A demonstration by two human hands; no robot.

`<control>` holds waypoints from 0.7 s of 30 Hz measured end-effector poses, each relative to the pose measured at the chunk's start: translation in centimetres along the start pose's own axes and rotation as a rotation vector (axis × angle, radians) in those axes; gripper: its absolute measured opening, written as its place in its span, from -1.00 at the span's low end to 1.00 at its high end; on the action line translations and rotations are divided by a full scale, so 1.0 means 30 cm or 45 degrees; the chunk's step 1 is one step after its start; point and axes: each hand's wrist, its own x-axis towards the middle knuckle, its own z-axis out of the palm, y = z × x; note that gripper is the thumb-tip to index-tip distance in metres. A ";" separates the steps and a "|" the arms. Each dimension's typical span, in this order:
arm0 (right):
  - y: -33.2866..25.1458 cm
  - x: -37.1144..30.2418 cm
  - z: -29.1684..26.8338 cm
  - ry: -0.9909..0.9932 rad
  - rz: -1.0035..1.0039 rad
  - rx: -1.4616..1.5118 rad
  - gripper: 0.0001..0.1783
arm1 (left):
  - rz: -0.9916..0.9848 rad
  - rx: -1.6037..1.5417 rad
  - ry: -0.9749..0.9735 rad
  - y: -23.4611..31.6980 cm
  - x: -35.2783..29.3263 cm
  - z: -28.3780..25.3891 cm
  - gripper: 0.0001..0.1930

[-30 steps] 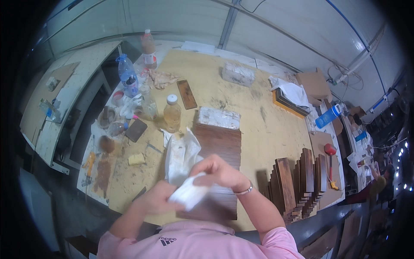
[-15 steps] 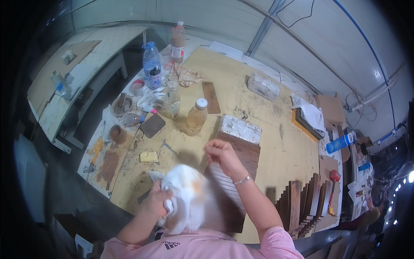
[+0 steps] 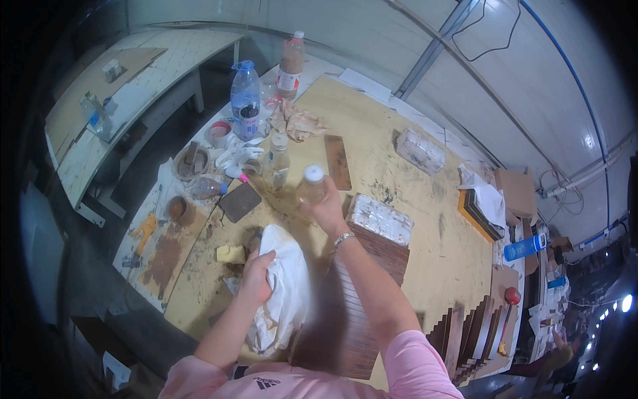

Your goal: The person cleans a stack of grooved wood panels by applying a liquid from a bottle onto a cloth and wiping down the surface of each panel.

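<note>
My left hand [image 3: 255, 278] is closed on a bunched white cloth [image 3: 286, 292] that hangs over the table's near side. My right hand [image 3: 325, 211] wraps round a clear bottle [image 3: 311, 188] with a white cap and pale yellowish liquid, near the table's middle. Under my right forearm lies a stack of brown wooden slats [image 3: 382, 266]. At the far end of this stack sits a silver-wrapped block [image 3: 380, 219]. Beside the cloth is a yellow sponge-like block [image 3: 230, 254], and a dark square block [image 3: 240, 202] lies farther back.
Large bottles, one blue-tinted [image 3: 244, 100] and one with brown contents [image 3: 291, 70], stand at the back left. Another wrapped block [image 3: 421, 151] is at the back right. Stepped wooden pieces [image 3: 475, 332] stand at the near right. A yellow-handled tool [image 3: 143, 233] lies left.
My right hand has reached forward and left and taken hold of the capped bottle. The white cloth in my left hand now hangs longer and narrower. The view has shifted slightly.
</note>
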 end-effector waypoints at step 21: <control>-0.211 -0.202 -0.114 -0.277 -0.758 -1.665 -0.61 | -0.033 -0.075 0.051 0.010 0.023 -0.012 -0.68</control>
